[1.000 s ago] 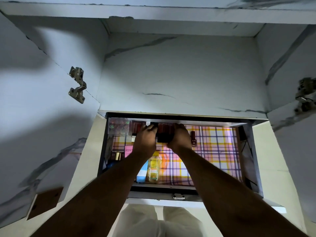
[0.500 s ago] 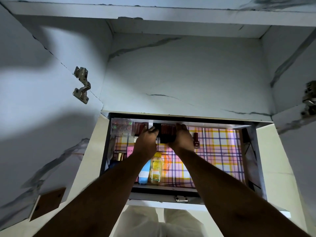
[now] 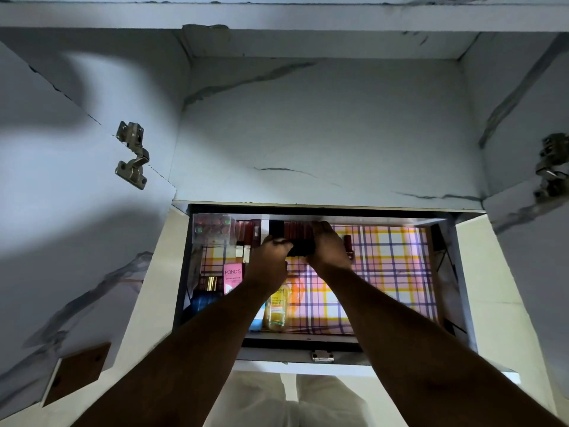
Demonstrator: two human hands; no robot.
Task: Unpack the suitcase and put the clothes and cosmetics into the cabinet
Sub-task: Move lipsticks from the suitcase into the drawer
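1. Here, head view: at frame centre, left hand [image 3: 271,260] and right hand [image 3: 328,246] both grip a dark lipstick case [image 3: 297,238] at the drawer [image 3: 338,354]'s back edge
2. Lower left: yellow bottle [image 3: 278,306], pink Pond's box [image 3: 233,277]

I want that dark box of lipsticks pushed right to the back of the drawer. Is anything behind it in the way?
Nothing visible blocks it. Both hands, left hand and right hand, grip the dark lipstick box, whose far end already lies by the drawer's back edge. A red bottle lies to its right, off that path.
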